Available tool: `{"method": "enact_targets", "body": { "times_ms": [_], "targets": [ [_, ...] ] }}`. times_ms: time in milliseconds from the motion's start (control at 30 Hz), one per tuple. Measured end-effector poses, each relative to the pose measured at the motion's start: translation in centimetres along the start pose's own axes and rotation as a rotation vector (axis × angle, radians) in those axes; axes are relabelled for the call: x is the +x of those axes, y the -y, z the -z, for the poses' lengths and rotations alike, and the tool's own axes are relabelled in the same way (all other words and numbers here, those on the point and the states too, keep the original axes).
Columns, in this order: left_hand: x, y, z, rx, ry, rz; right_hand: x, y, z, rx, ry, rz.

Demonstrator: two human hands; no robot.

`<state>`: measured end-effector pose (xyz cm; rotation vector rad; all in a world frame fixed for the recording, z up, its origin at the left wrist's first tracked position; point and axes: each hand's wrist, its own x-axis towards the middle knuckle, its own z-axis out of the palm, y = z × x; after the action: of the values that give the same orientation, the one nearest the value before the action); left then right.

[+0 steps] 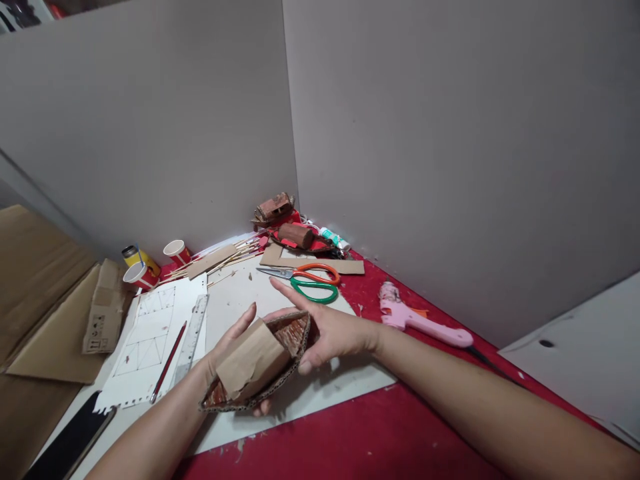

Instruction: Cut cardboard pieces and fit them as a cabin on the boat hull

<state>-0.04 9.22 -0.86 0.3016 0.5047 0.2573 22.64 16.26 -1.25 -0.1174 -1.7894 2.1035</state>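
A cardboard model boat (251, 360) with a curved paper canopy and shiny brown ends is held up in front of me. My left hand (233, 343) supports it from underneath and along its left side, thumb pointing up and fingertips showing below the hull. At the boat's right end, my right hand (325, 333) grips the tip between thumb and fingers, its index finger stretched out toward the scissors (313, 280). These scissors have one orange and one green handle and lie on the white board (320, 399) just beyond.
A pink glue gun (425, 323) lies at right. Two brown model boats (295, 235) sit in the back corner near thin wooden sticks (235, 257). At left are paper cups (141, 275), a drawing sheet (150, 327), pencil (169, 360), ruler (193, 337) and cardboard boxes (55, 327).
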Motion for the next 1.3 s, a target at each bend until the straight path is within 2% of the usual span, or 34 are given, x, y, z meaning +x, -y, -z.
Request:
{"method": "enact_targets", "body": {
  "times_ms": [100,267,433,667,833,1000,1133,1300],
  "targets": [
    [0.0,0.1,-0.6,0.065,-0.033,0.0,-0.1,-0.1,-0.2,-0.006,0.0,-0.031],
    [-0.1,-0.4,-1.3,0.164,-0.179,-0.016,-0.1,-0.1,0.0,-0.039,-0.053,0.018],
    [0.2,-0.9,-1.0,0.22,-0.254,-0.074,0.2,-0.2,0.4,0.091,-0.137,0.055],
    [0.1,-0.7,-0.8,0.047,-0.275,-0.504,0.5,-0.4,1.0,0.208,-0.335,0.114],
    [0.2,-1.1,-0.3,0.066,-0.425,-0.849,0.7,0.0,1.1,0.28,-0.501,0.165],
    [0.7,-0.3,-1.5,0.21,-0.483,-0.959,0.9,0.0,0.9,0.318,-0.609,0.206],
    [1.0,0.4,-2.8,0.377,-0.487,-0.974,1.1,-0.2,-0.4,0.295,-0.611,0.211],
    [0.7,0.3,-3.3,0.413,-0.495,-1.043,1.1,-0.2,-1.9,0.243,-0.562,0.226]
  ]
}}
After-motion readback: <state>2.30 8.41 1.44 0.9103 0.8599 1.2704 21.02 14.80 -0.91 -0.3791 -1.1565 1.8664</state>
